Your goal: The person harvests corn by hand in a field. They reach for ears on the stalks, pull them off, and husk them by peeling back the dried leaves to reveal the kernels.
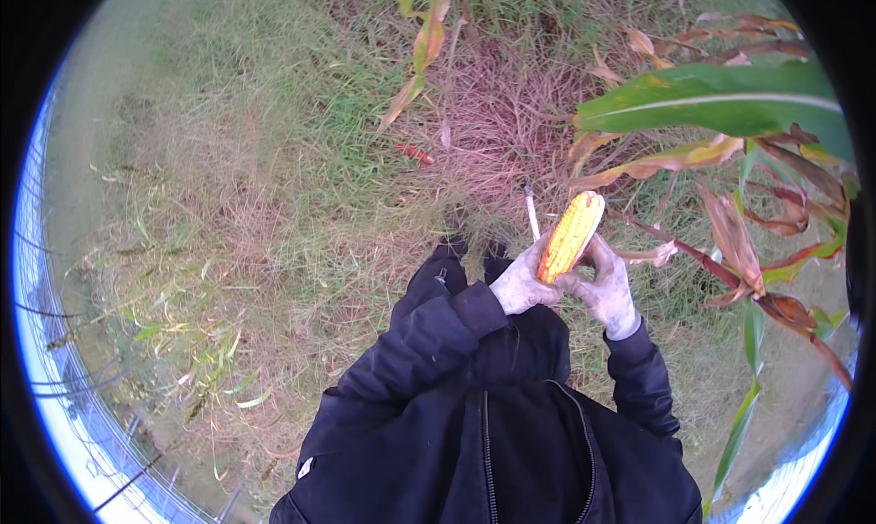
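A husked ear of corn (572, 236), yellow with some orange-red kernels, tilts up and to the right between my gloved hands. My left hand (525, 281) is wrapped around its lower left side. On the other side, my right hand (609, 294) has its thumb by the ear's base and its fingers partly hidden behind it. A thin pale stick-like thing (532, 212) with a dark tip rises beyond my left hand; whether I hold it, I cannot tell. Just right of my right hand is a dry, pale plant piece (650, 253).
Corn plants stand on the right, with a broad green leaf (712, 99), a dry husk (736, 240) and a reddish stalk (705, 260). Another drying leaf (426, 45) hangs ahead. A small red elongated thing (415, 154) lies in the matted grass (274, 202).
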Tool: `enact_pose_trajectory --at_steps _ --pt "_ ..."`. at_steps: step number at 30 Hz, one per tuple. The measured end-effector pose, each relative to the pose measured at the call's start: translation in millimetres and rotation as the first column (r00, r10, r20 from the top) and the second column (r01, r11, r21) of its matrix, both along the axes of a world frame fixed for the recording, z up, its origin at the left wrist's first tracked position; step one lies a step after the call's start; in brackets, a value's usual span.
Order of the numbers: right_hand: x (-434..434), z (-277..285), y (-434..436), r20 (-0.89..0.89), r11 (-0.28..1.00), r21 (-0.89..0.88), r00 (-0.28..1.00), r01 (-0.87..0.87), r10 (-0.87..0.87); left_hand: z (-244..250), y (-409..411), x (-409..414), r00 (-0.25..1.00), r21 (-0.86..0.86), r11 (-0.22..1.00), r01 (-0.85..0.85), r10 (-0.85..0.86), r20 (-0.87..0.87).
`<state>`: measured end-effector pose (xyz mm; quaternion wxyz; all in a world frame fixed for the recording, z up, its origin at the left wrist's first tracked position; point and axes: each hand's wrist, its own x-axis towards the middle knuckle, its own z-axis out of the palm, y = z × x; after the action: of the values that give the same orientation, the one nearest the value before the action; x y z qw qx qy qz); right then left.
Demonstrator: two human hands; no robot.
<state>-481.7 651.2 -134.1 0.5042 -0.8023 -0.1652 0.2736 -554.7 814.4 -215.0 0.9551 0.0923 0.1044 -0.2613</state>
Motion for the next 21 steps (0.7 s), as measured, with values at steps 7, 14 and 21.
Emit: enact_pose_trajectory --at_steps 7,14,21 --pt "-16.9 4.8 30.5 0.12 0.988 0.02 0.981 0.154 -0.155 14.8 12.2 13.8 0.931 0.628 0.731 -0.269 0.03 0.363" --pt "-15.1 21.9 55.0 -0.203 0.984 0.076 0.968 0.164 -0.146 14.4 62.2 25.2 0.978 0.479 0.878 0.007 -0.105 0.18" --pt "18.8 72.6 95.2 -0.35 0.693 0.456 0.829 0.558 -0.437 24.2 113.3 25.5 0.87 0.952 0.085 -0.293 -0.389 0.302"
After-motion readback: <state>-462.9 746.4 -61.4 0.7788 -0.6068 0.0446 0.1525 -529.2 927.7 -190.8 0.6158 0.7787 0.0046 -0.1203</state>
